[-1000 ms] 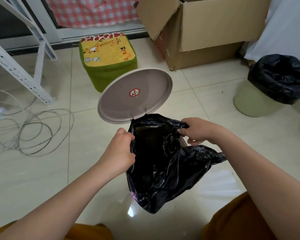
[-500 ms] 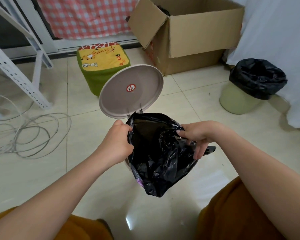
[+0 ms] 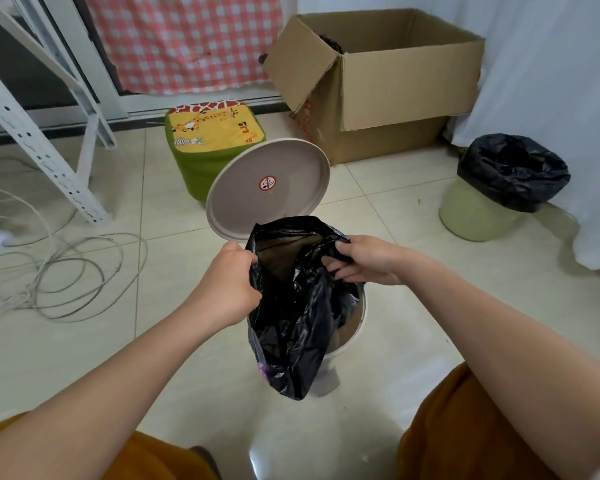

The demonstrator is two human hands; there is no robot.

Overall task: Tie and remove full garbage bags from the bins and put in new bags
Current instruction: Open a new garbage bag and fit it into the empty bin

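Bright even daylight, floor (image 3: 84,341) glare, wide-angle edge distortion

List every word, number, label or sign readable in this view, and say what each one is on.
No-smoking sign, a red circle with a slash and no words: sticker on the inside of the raised bin lid.
Red lettering beside the giraffe picture on the green stool: too blurred to read.
Red print on the cardboard box, low at its left corner: too small to read.
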